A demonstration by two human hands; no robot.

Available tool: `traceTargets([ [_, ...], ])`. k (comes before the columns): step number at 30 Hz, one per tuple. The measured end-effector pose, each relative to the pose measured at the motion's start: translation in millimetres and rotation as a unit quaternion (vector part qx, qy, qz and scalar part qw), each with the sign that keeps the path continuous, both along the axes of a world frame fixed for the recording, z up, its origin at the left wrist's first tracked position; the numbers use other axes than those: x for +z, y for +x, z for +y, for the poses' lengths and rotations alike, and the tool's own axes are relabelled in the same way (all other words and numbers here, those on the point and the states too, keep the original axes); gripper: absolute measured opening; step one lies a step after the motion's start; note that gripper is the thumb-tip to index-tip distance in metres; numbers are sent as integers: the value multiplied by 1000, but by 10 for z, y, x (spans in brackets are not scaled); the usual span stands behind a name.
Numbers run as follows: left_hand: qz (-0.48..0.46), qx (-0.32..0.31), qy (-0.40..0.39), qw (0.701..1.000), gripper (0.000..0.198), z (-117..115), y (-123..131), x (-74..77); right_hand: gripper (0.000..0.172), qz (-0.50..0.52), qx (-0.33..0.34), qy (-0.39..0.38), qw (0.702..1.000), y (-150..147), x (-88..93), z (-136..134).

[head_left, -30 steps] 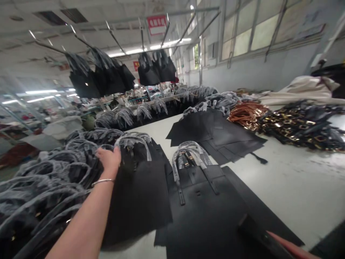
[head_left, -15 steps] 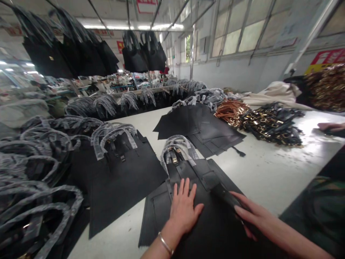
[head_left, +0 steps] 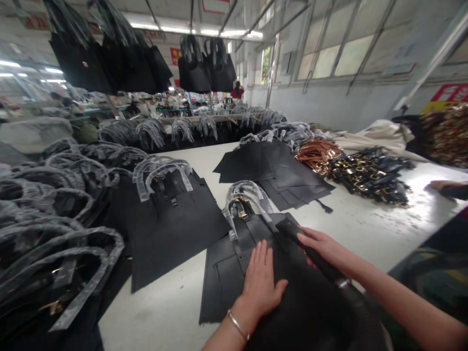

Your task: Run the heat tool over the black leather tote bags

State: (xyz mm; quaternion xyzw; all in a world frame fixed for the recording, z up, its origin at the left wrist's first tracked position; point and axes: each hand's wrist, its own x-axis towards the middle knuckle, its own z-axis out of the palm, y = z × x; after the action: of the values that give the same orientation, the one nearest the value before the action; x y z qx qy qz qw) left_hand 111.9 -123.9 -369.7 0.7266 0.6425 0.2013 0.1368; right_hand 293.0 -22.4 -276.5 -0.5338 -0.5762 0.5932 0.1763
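The person's left hand [head_left: 261,286] lies palm down on a black leather tote bag [head_left: 292,297], its fingers spread and straight, pressing flat and closed on nothing. A thin metal bangle [head_left: 237,325] circles that wrist. The bag lies on its side directly beneath the palm, its body running from under the fingers toward the person and out of the bottom of the view. Its two handles, wrapped in clear plastic film [head_left: 245,204], arch away beyond the fingertips, and a small gold-toned buckle [head_left: 241,212] shows at their base.

The right hand [head_left: 323,251] comes in from the right, its fingers lying across a thick dark strip of the same bag [head_left: 314,258], with a metal fitting [head_left: 342,282] just past them. The fingers curve slightly over the strip, but whether they grip it or only rest there cannot be told.

Just left of the hands, a second black tote bag [head_left: 173,229] lies flat on the white work table [head_left: 157,314], beside a large heap of bags with film-wrapped handles [head_left: 47,234]. Beyond lie a stack of flat black leather panels [head_left: 274,173], a bundle of tan straps [head_left: 318,157], and a pile of black straps with gold hardware [head_left: 371,176]. A co-worker's hand [head_left: 442,185] reaches in at the far right edge of the table. Finished black bags [head_left: 204,68] hang overhead.
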Motion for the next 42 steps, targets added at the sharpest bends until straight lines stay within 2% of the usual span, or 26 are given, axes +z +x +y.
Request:
traceTargets([
  [4,18,59,7,998,57,-458,-140,-20,60,-10,43,-70,997,106,100,-275],
  [7,31,36,7,999,54,-719,-160,-68,64,-10,67,-121,990,98,73,-455],
  [9,38,17,16,999,55,-782,-148,-106,65,-4,79,-138,987,23,6,-490],
  [13,39,17,27,999,56,-760,-129,-146,58,8,83,-146,986,-194,-98,-388],
  [16,30,17,31,999,57,-753,-137,-136,55,19,93,-139,986,-273,-77,-312],
  [20,2,20,34,999,55,-785,-154,-114,61,-7,98,-158,983,-159,-10,-315],
  [23,-17,24,36,999,55,-777,-136,-109,65,-11,88,-175,981,-91,-39,-326],
  [25,-24,38,35,998,54,-748,-84,-110,66,-17,89,-146,985,-145,-95,-323],
  [27,-25,55,36,998,55,-709,5,-113,69,-35,83,-73,993,-256,-139,-325],
  [29,-19,58,38,997,55,-670,115,-123,73,-40,72,-7,997,-357,-133,-343],
  [30,-15,54,39,998,56,-655,172,-133,75,-36,74,0,997,-384,-111,-358],
  [36,-28,39,58,997,56,-646,383,-266,73,-44,141,-126,981,-312,46,-431],
  [39,-30,32,65,997,56,-656,394,-289,73,-36,156,-147,976,-393,19,-389],
  [42,-25,26,69,997,56,-657,374,-252,72,-20,175,-145,974,-583,-26,-321],
])
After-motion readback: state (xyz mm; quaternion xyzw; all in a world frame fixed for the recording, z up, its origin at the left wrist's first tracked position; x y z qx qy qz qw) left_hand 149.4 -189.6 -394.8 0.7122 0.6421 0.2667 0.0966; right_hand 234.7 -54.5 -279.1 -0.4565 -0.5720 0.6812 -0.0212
